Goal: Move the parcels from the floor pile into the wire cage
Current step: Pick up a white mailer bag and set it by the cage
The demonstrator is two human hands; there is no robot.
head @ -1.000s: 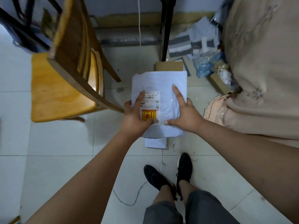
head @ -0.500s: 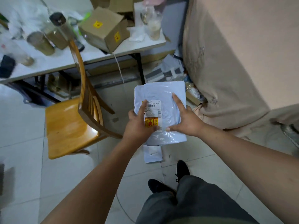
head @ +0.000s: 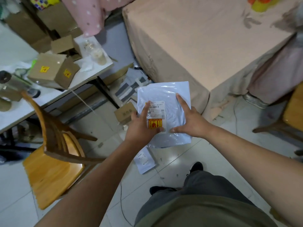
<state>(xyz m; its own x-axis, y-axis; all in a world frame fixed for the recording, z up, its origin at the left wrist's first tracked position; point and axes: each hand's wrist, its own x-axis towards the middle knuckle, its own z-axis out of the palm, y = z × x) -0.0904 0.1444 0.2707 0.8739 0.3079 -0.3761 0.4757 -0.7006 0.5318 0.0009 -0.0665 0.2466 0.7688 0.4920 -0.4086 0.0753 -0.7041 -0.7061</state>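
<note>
I hold a white plastic mailer parcel [head: 170, 95] with a printed label and an orange sticker, flat and well above the floor, in the middle of the view. My left hand [head: 141, 126] grips its left edge, thumb across the label. My right hand [head: 190, 120] grips its right side with the fingers spread on top. On the tiles below lies a small white envelope parcel [head: 145, 161]. Further back on the floor sit a small brown box [head: 124, 113] and grey mailers [head: 127, 89]. No wire cage is in view.
A wooden chair [head: 54, 163] stands close on my left. Behind it, a white table [head: 54, 95] carries a cardboard box [head: 52, 71] and jars. A bed with a peach cover [head: 205, 40] fills the right. Another wooden chair [head: 293, 110] is at the far right edge.
The view has lifted from the floor to take in the table and the bed, and the parcel has come up with both hands. The grip on it is unchanged.
</note>
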